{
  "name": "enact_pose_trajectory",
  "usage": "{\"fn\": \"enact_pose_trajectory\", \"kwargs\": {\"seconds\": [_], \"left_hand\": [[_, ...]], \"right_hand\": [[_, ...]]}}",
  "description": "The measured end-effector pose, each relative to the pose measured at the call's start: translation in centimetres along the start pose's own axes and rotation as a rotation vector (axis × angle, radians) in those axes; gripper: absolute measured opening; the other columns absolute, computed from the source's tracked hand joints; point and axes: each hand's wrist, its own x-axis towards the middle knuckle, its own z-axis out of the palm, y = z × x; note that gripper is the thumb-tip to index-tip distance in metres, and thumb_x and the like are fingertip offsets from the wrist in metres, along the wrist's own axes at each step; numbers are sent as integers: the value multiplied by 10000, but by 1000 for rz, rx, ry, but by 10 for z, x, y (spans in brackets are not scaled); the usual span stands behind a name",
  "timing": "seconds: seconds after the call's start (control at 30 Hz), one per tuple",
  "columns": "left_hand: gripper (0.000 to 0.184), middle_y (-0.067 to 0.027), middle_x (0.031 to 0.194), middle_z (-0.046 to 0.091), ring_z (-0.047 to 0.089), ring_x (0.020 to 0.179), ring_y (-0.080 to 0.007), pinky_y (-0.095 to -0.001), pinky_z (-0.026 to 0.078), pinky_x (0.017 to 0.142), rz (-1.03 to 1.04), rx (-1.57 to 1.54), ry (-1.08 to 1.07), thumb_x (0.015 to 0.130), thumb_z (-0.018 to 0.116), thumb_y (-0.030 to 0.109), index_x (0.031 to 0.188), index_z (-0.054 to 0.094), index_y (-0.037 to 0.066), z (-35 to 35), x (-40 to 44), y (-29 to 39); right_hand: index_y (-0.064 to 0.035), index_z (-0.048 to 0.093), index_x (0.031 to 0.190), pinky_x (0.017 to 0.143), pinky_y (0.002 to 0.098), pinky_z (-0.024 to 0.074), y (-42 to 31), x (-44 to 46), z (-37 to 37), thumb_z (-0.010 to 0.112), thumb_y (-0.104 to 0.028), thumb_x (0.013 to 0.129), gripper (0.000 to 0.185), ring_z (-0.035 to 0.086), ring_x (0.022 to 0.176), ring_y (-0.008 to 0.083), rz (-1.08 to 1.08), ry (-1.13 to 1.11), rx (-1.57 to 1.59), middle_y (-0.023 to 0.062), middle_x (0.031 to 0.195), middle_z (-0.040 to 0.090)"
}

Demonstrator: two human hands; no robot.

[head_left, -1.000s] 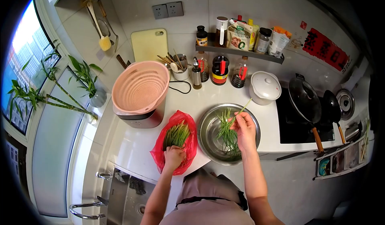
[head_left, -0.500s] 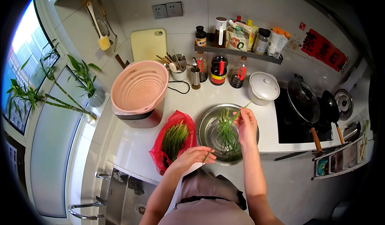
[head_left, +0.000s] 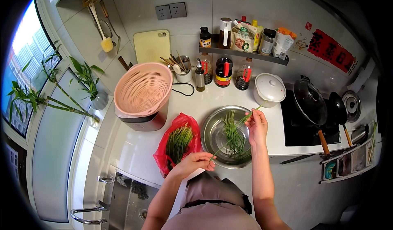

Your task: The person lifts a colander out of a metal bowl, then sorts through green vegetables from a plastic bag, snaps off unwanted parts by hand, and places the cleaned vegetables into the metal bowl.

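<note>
Left hand (head_left: 199, 161): fingers pinch a stalk (head_left: 217, 152).
Right hand (head_left: 257, 125): fingers pinch more stalks.
Stalks: might snap if tugged hard.
Bowl (head_left: 211, 136): could tip if bumped.

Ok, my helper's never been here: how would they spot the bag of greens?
On the white counter, find the shiny metal bowl. The bag sits open just left of it, nearer the sink than the pink colander. Unlike these, it is crinkled red plastic.
</note>
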Motion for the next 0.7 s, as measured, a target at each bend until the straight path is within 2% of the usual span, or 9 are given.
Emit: {"fn": "enact_pose_trajectory", "kwargs": {"seconds": [0.17,0.23,0.33,0.53,0.7], "left_hand": [[207,-112,948,656,652,882,-177,-305,530,824,3,11,44,924,539,35,1114,576,-38,-1,-2,-3],[119,-87,911,660,639,834,-139,-272,516,797,29,48,72,922,537,15,1001,613,-34,0,-3,-3],[111,-75,895,655,632,825,-130,-264,511,790,72,66,113,925,539,20,972,623,-34,-3,-1,-11],[166,-57,904,645,625,831,-125,-259,505,794,76,116,187,932,528,31,1061,598,-46,-2,-7,-10],[168,-60,917,645,621,851,-128,-249,493,800,104,211,207,920,529,17,1051,616,-42,-8,-9,-16]], "right_hand": [[-55,597,1021,600,207,501,-2,0,-1,583,-179,951,143,577,698,86,-9,7,-11,96,889,667],[-45,591,1025,585,197,500,-2,1,-1,572,-167,952,143,575,669,73,-18,15,1,103,884,669],[-45,593,1023,584,197,498,-1,0,-1,570,-168,954,144,575,669,73,-14,9,12,101,881,670],[-65,590,1033,598,204,494,1,0,-2,585,-194,950,154,572,708,84,-19,4,7,86,887,666],[-63,584,1040,604,201,488,5,-2,-1,581,-190,951,156,571,712,83,-16,-15,-9,85,892,664]]}}
